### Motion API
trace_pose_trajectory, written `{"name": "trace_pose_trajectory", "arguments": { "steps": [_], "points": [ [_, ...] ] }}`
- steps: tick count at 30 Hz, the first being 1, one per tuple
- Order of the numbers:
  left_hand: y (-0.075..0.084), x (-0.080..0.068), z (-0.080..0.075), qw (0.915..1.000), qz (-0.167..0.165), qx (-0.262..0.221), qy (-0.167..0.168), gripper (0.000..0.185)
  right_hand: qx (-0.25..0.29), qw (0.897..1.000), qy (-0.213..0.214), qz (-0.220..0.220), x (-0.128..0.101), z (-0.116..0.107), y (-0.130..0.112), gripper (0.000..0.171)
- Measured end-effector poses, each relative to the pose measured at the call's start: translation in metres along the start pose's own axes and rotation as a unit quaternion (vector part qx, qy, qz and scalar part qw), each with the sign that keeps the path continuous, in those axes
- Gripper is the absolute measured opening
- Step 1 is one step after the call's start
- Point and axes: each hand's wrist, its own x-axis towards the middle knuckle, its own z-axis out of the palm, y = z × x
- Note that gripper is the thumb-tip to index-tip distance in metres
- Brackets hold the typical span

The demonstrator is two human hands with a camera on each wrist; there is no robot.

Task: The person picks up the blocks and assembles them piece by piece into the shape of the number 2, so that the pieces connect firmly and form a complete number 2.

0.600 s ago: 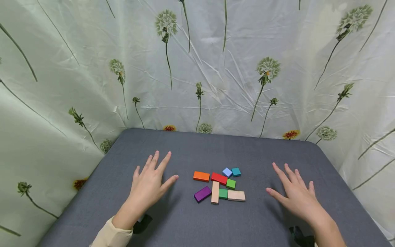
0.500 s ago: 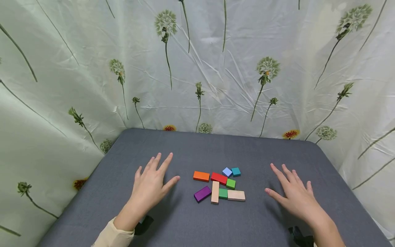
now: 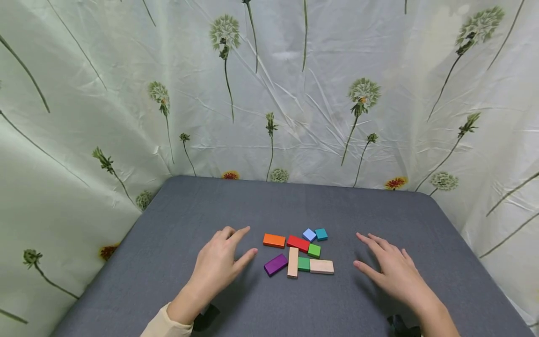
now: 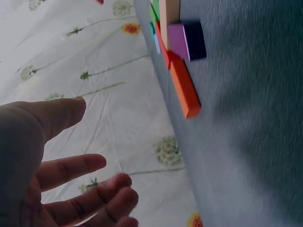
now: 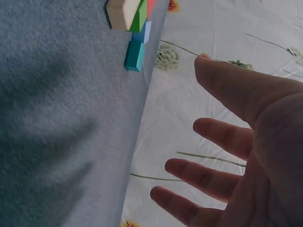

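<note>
Two bare hands, no rings or gloves: the left hand (image 3: pixel 219 264) emerges from a cream long sleeve (image 3: pixel 166 324) with a soft cuff just behind the wrist, while the right hand (image 3: pixel 389 274) shows no sleeve. A black strap (the wrist cameras' mount) (image 3: pixel 205 311) sits under each wrist.
</note>
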Motion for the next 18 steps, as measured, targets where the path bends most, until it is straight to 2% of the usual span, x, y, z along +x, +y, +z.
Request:
{"name": "trace_pose_trajectory", "arguments": {
  "steps": [5,10,18],
  "points": [
    [0.008,-0.003,0.007,0.9986,-0.002,-0.049,-0.019,0.046,0.008,1.0,0.016,-0.025,0.001,0.006,-0.004,0.064],
    [0.014,-0.004,0.014,0.9947,0.018,-0.094,-0.037,0.041,0.028,0.999,0.023,-0.038,0.004,0.013,-0.008,0.053],
    [0.022,-0.005,0.023,0.9837,0.038,-0.153,-0.087,0.038,0.082,0.996,-0.023,-0.027,0.011,0.025,-0.014,0.051]
  ]
}}
